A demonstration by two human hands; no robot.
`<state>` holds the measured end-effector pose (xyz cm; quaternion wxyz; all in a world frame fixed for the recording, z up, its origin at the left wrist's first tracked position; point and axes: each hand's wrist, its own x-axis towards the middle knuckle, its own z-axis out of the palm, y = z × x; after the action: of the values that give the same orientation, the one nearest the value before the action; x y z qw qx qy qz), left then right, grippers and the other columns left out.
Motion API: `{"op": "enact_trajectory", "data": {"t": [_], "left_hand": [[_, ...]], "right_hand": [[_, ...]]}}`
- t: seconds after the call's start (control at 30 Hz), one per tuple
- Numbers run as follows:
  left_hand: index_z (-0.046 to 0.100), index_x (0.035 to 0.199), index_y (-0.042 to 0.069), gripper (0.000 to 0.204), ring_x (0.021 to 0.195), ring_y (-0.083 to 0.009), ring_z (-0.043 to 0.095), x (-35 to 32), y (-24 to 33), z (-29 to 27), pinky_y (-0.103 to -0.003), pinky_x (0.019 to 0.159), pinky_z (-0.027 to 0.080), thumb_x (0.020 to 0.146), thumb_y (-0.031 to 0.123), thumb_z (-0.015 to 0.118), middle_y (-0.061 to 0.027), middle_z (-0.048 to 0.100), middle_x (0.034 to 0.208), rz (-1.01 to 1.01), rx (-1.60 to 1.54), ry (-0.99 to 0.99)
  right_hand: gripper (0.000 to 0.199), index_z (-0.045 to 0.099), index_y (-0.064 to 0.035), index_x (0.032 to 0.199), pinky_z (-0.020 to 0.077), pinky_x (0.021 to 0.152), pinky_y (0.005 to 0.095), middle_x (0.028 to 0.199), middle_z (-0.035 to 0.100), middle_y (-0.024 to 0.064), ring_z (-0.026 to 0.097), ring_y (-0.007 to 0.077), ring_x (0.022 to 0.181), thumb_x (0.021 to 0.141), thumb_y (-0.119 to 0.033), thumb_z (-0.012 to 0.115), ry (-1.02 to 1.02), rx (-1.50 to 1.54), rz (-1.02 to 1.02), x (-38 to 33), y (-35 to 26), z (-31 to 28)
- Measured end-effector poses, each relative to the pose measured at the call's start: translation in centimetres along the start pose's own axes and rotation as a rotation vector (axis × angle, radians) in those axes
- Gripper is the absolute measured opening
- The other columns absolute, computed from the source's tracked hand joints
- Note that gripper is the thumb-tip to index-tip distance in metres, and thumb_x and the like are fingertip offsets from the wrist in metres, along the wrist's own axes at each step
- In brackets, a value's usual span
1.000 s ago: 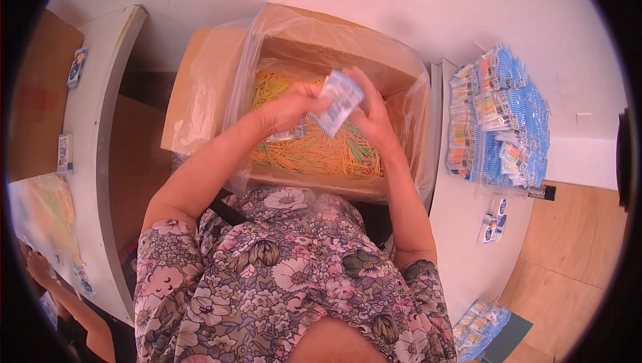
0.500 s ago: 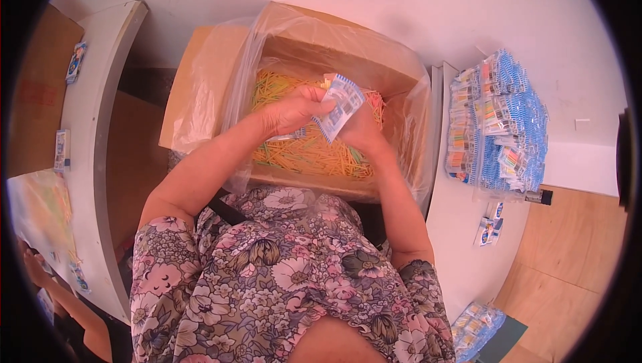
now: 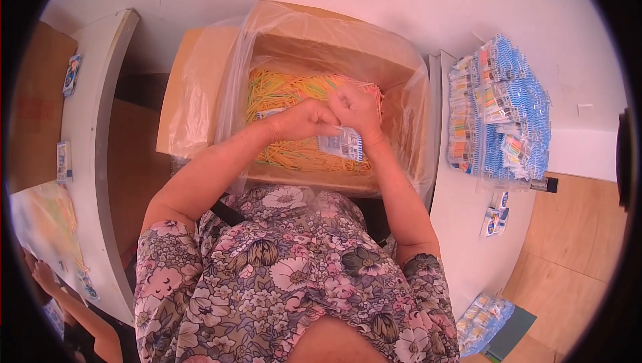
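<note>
Over an open cardboard box, both hands meet at a small clear plastic packet with blue-striped edges and dark printing. My left hand is closed, its fingertips pinching the packet's upper edge. Close against it, my right hand is curled at the same edge, its fingers partly hidden. The packet hangs tilted below them. Beneath lie many thin yellow, orange, green and pink sticks in the plastic-lined box. Another packet lies on the sticks, partly covered by my left wrist.
At right, a big stack of filled packets stands on a white table, with a few loose packets nearer. A bag of packets is at lower right. Left, a white table edge rises; beyond it a co-worker's arm shows.
The packet has come down from upright in front of my hands to hanging below them. My right hand has risen and curled beside my left, which moved slightly nearer.
</note>
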<state>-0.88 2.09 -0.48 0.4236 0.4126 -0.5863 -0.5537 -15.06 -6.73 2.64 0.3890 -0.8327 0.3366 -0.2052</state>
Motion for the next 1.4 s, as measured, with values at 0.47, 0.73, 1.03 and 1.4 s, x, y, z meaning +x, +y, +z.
{"op": "enact_trajectory", "data": {"t": [0.47, 0.73, 1.03, 1.4], "left_hand": [[0.065, 0.087, -0.001, 0.009, 0.071, -0.0039, 0.052, 0.1, 0.1, -0.4, -0.023, 0.065, 0.045, 0.084, 0.008, 0.063, 0.0018, 0.060, 0.074, -0.144, -0.180, 0.143], [0.069, 0.084, -0.001, 0.008, 0.073, -0.0061, 0.057, 0.1, -0.2, -0.9, -0.023, 0.068, 0.047, 0.077, 0.003, 0.069, -0.0021, 0.066, 0.077, -0.151, -0.233, 0.267], [0.070, 0.085, 0.000, 0.010, 0.087, -0.0110, 0.058, 0.4, 0.6, -0.9, -0.026, 0.082, 0.045, 0.075, 0.003, 0.070, -0.0050, 0.065, 0.093, -0.091, -0.167, 0.206], [0.069, 0.097, 0.001, 0.018, 0.087, -0.0093, 0.057, -0.1, 0.3, -1.4, -0.025, 0.081, 0.045, 0.080, 0.005, 0.066, -0.0039, 0.065, 0.096, -0.095, -0.221, 0.125]], "right_hand": [[0.020, 0.057, -0.0007, 0.071, 0.0424, 0.052, 0.0367, 0.063, 0.056, 0.0151, 0.051, 0.0277, 0.052, 0.079, -0.019, 0.062, 0.025, -0.262, 0.035, -2.1, 2.0, -4.0], [0.016, 0.058, 0.0003, 0.073, 0.0453, 0.061, 0.0304, 0.067, 0.060, 0.0117, 0.058, 0.0237, 0.064, 0.081, -0.014, 0.059, -0.445, -0.237, 0.126, -5.8, 2.2, -5.7], [0.024, 0.059, -0.0039, 0.066, 0.0365, 0.052, 0.0224, 0.060, 0.053, -0.0043, 0.046, 0.0035, 0.058, 0.083, -0.020, 0.062, -0.081, 0.439, 0.311, -1.4, -2.0, -6.5], [0.021, 0.058, 0.0002, 0.074, 0.0395, 0.050, 0.0267, 0.056, 0.052, 0.0039, 0.047, 0.0066, 0.054, 0.083, -0.019, 0.062, 0.114, -0.111, 0.002, -0.5, -5.1, -4.3]]}}
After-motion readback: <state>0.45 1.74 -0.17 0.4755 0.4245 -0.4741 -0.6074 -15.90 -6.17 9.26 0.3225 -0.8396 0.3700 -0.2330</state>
